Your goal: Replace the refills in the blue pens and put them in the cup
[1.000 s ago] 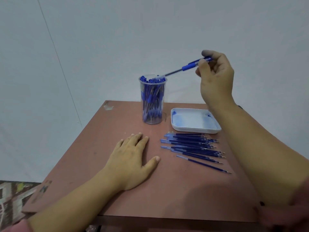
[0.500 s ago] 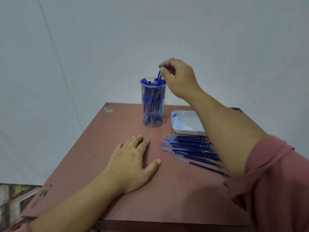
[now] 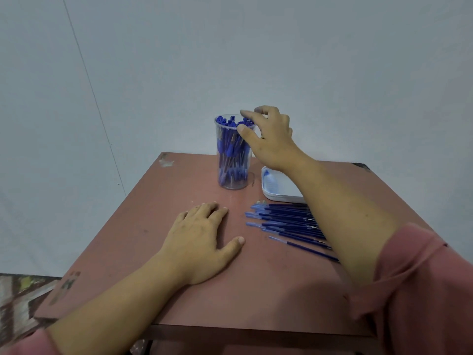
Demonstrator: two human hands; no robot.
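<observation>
Resting L hand (image 3: 202, 239) flat on reddish table (image 3: 143, 226), palm down, fingers straight, gripping nothing. Holding R hand (image 3: 271, 139) over rim of clear cup (image 3: 233, 180) at table's far side, index finger lying across tops of blue pens (image 3: 230, 149) standing packed inside, thumb near cup's rim; pinching a pen or not, can't tell. Lying loose btwn L hand and R forearm: bunch of blue refills (image 3: 284, 221), roughly parallel. Sitting just beyond refills, right of cup: white tray (image 3: 273, 188) w/ blue stains, partly hidden by forearm.
</observation>
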